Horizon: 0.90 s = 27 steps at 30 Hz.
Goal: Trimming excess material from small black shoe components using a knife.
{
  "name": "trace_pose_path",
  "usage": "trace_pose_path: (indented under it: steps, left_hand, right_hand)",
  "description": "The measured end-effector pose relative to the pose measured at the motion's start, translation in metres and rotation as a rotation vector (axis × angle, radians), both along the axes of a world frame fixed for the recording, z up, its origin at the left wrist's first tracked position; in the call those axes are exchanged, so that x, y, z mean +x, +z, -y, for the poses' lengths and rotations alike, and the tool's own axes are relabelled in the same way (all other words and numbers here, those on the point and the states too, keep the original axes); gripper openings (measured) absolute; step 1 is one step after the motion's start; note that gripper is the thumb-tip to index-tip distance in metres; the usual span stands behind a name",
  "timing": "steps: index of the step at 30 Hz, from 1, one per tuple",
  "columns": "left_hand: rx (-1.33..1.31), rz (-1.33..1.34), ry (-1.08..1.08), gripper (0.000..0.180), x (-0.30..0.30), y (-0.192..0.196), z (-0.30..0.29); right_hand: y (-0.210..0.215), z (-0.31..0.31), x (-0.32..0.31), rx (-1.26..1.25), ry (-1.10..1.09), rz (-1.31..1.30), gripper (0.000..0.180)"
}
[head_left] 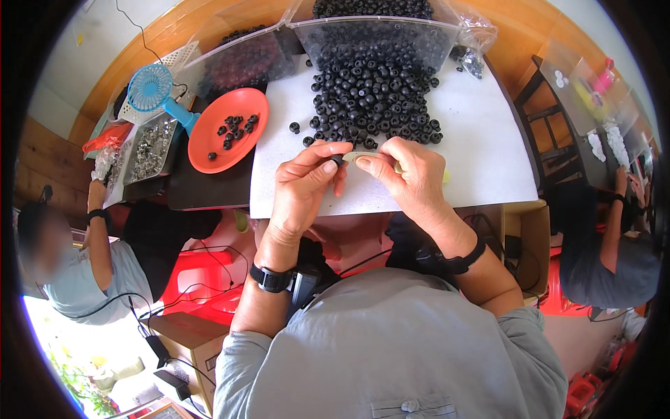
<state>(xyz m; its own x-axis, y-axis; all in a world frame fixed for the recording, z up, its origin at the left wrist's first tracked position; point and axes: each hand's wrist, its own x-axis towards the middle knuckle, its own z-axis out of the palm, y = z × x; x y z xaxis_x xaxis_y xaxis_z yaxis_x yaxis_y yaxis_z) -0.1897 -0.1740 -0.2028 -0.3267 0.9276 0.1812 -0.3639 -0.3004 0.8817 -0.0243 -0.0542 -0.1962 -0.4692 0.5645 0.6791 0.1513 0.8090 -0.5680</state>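
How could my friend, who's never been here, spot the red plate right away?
Start at the big white sheet in the middle. Go to its left edge, just below and right of the blue fan, and there is the plate. Unlike the fan, it is wide, red and shallow, with a small bunch of black beads inside.
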Motion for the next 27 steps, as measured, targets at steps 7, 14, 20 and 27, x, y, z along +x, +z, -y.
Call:
trace_pose_path:
  steps: [7,14,20,27]
  left_hand:
    - [-0.025,0.007,-0.037,0.027,0.002,0.006,0.0]
    - [-0.031,-0.032,0.006,0.026,0.007,0.009,0.001]
    - [-0.033,0.03,0.009,0.026,0.006,0.001,0.001]
    - [0.021,0.024,-0.008,0.027,0.005,-0.003,0.002]
  right_hand:
    - [-0.003,0.001,0.0,0.028,-0.021,0.009,0.043]
    - [-0.005,0.0,0.0,0.082,-0.028,-0.022,0.04]
    - [-0.007,0.001,-0.002,0.094,-0.072,-0.055,0.04]
    - [-0.009,0.001,-0.002,0.122,-0.071,-0.04,0.04]
